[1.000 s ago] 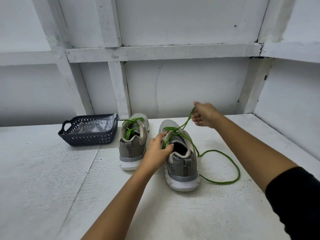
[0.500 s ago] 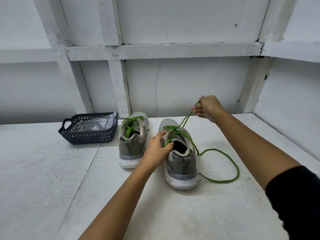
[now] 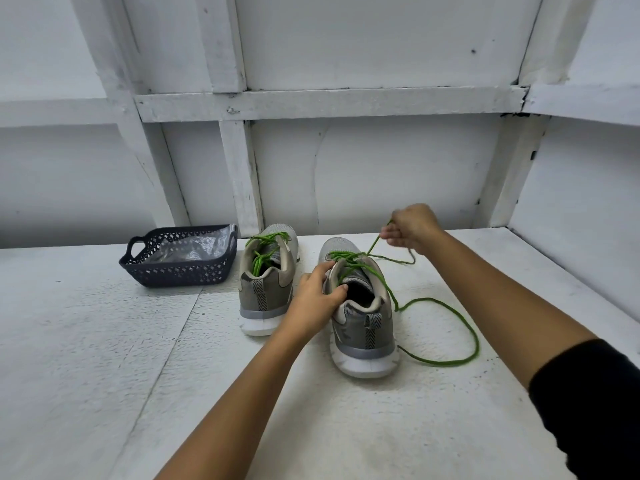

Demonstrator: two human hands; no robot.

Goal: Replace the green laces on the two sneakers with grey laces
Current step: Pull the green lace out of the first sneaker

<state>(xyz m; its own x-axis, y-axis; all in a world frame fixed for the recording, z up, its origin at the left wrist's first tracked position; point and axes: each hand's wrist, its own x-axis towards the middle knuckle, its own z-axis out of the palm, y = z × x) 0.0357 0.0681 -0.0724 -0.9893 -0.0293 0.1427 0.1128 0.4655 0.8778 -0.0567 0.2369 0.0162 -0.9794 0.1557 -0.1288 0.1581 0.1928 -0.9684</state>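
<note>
Two grey sneakers stand heel-toward-me on a white table. The left sneaker (image 3: 266, 285) keeps its green lace (image 3: 263, 249) threaded and bunched at the tongue. The right sneaker (image 3: 363, 320) has a loosened green lace (image 3: 446, 306), one end trailing in a wide loop on the table to its right. My left hand (image 3: 317, 299) grips the collar and tongue of the right sneaker. Beyond the toe, my right hand (image 3: 410, 228) pinches a strand of that lace and holds it taut above the shoe.
A dark blue perforated basket (image 3: 180, 270) holding a clear plastic bag (image 3: 194, 247) sits left of the sneakers, near the back wall. White panelled walls (image 3: 363, 174) close the table at the back and right. The tabletop (image 3: 104, 358) spreads toward me.
My right hand drew the lace strand up and away from the shoe, then moved right; a short loop of lace now hangs below it. My left hand stays on the sneaker.
</note>
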